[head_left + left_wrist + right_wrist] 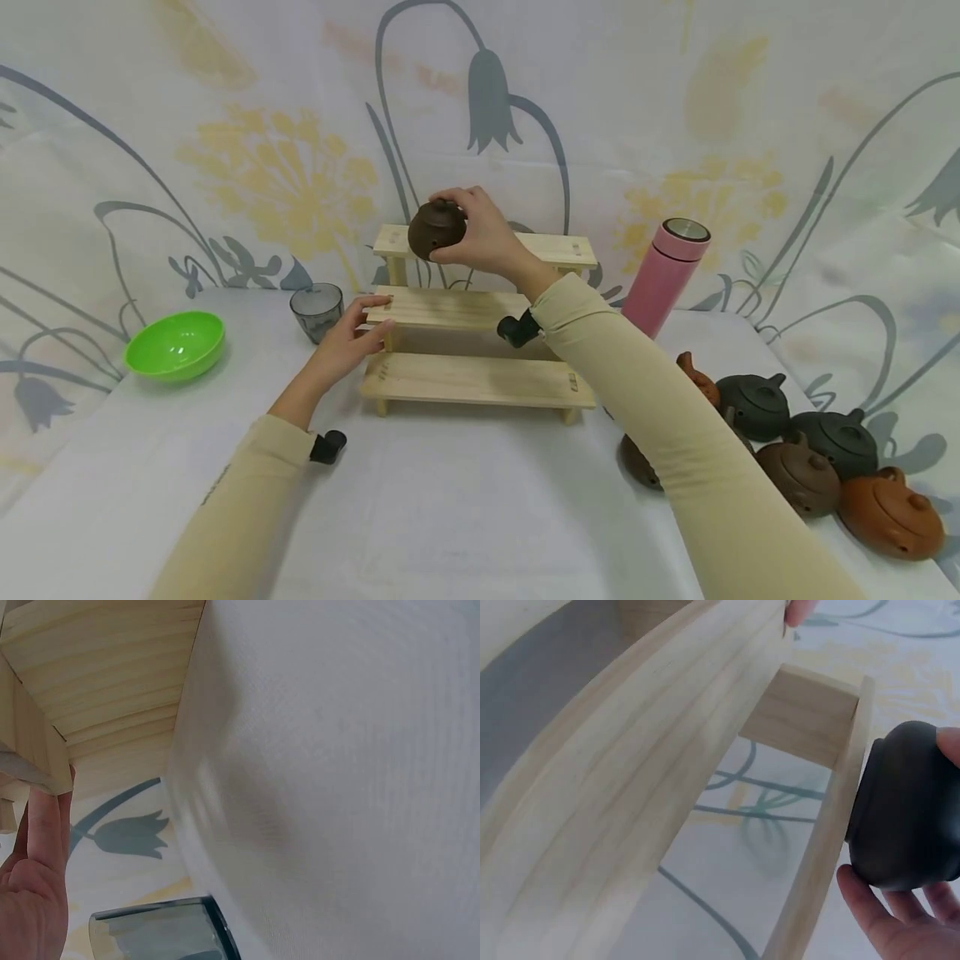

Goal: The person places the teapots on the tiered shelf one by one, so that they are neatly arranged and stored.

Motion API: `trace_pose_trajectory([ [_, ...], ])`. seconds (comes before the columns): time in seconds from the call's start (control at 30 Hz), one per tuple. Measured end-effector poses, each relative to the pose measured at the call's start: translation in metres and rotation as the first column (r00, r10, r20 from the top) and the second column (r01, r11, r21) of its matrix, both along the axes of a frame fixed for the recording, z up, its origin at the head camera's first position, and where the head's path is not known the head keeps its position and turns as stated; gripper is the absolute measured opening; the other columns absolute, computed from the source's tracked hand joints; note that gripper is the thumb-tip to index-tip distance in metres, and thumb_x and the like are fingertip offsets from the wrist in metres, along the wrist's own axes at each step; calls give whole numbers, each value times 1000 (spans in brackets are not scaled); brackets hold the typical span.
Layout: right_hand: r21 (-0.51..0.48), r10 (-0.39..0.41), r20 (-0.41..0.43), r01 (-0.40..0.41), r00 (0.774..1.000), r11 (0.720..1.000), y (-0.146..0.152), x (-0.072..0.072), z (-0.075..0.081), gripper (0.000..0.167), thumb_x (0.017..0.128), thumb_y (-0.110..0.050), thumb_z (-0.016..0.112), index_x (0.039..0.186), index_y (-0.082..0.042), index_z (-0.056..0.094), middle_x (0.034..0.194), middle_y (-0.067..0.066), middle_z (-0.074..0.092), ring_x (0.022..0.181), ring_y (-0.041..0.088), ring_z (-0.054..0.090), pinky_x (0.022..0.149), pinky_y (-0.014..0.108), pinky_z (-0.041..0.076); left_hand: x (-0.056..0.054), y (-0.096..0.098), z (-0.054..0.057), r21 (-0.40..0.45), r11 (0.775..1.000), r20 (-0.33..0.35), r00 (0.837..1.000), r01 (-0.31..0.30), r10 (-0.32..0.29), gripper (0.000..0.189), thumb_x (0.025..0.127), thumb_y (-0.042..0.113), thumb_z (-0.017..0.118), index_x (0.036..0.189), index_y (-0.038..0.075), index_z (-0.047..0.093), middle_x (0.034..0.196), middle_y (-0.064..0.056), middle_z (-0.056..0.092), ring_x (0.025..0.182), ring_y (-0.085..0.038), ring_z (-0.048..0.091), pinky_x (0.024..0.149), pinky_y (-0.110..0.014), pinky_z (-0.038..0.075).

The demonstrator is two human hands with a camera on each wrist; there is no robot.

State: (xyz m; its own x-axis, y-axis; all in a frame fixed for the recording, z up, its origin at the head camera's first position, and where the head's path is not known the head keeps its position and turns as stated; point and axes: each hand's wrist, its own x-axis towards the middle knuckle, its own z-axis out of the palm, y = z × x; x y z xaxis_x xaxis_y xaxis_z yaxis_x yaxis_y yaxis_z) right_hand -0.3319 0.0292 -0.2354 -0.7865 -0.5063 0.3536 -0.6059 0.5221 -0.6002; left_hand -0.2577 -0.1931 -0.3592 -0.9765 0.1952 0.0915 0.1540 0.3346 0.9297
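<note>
My right hand (487, 237) grips a small dark brown teapot (435, 229), fingers over its top and thumb low on its side. The teapot is at the left end of the top tier of a three-tier wooden stand (480, 379). In the right wrist view its base (861, 795) is right against the top board (821, 847); whether it bears weight there I cannot tell. My left hand (341, 346) holds the left end of the middle board (450, 307), fingers above and thumb lower. Its fingers (46, 829) touch the wood in the left wrist view.
A grey glass cup (317, 310) stands just left of the stand, with a green bowl (176, 346) farther left. Behind my right forearm is a pink thermos (663, 279). Several teapots, including an orange-brown one (888, 512), crowd the right side, partly hidden by my sleeve.
</note>
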Motion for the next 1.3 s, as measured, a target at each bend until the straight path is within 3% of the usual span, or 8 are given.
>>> trace_pose_trajectory([
  [0.23, -88, 9, 32, -6, 999, 996, -5, -6, -9, 69, 79, -16, 76, 138, -6, 42, 135, 9, 44, 122, 26, 44, 97, 29, 41, 2, 2, 2, -11, 1000, 8, 1000, -6, 7, 54, 95, 36, 53, 140, 16, 33, 139, -18, 35, 113, -36, 49, 92, -43, 46],
  [0.57, -90, -3, 111, 13, 994, 996, -4, -8, -10, 75, 80, -20, 75, 143, -15, 35, 143, 7, 38, 126, 25, 42, 97, 30, 42, 1, 1, 1, -31, 999, -6, 1000, -11, 11, 54, 95, 36, 53, 140, 15, 33, 137, -19, 37, 113, -36, 49, 91, -44, 46],
  [0.7, -160, -11, 188, 41, 982, 986, 10, -4, -9, 81, 78, -22, 77, 145, -20, 32, 144, 9, 35, 124, 26, 44, 93, 34, 45, 0, 2, 0, -25, 1000, -8, 1000, -3, 3, 54, 95, 36, 53, 140, 14, 34, 138, -19, 37, 113, -36, 50, 91, -42, 47],
  [0.77, -222, -1, 213, 49, 977, 974, 19, 1, -9, 82, 77, -21, 78, 145, -21, 32, 143, 10, 35, 122, 27, 46, 91, 36, 47, 1, 1, 1, -20, 1000, -7, 1000, -2, 2, 54, 95, 36, 53, 140, 14, 34, 138, -19, 37, 114, -36, 49, 91, -43, 47],
  [0.9, -276, 35, 189, 19, 981, 961, 42, 18, -6, 77, 78, -18, 77, 143, -18, 36, 141, 11, 38, 122, 27, 45, 92, 35, 46, 4, -1, 2, -15, 1000, -15, 1000, -14, 14, 53, 95, 34, 53, 140, 13, 33, 138, -20, 36, 113, -36, 49, 91, -44, 46],
  [1.13, -280, 9, 149, 34, 989, 959, 85, 50, -3, 70, 77, -13, 77, 138, -15, 43, 137, 7, 43, 123, 28, 44, 97, 37, 42, 4, -1, 0, -24, 1000, -26, 1000, -14, 13, 54, 96, 35, 52, 140, 13, 33, 144, -16, 29, 115, -36, 48, 92, -43, 46],
  [1.3, -240, -43, 170, 84, 984, 967, 113, 72, -9, 69, 76, -14, 78, 137, -13, 45, 138, 8, 42, 125, 30, 41, 99, 42, 40, 2, 5, -2, -23, 999, -32, 999, -38, 37, 53, 95, 37, 53, 139, 14, 35, 146, -15, 29, 116, -36, 48, 92, -42, 46],
])
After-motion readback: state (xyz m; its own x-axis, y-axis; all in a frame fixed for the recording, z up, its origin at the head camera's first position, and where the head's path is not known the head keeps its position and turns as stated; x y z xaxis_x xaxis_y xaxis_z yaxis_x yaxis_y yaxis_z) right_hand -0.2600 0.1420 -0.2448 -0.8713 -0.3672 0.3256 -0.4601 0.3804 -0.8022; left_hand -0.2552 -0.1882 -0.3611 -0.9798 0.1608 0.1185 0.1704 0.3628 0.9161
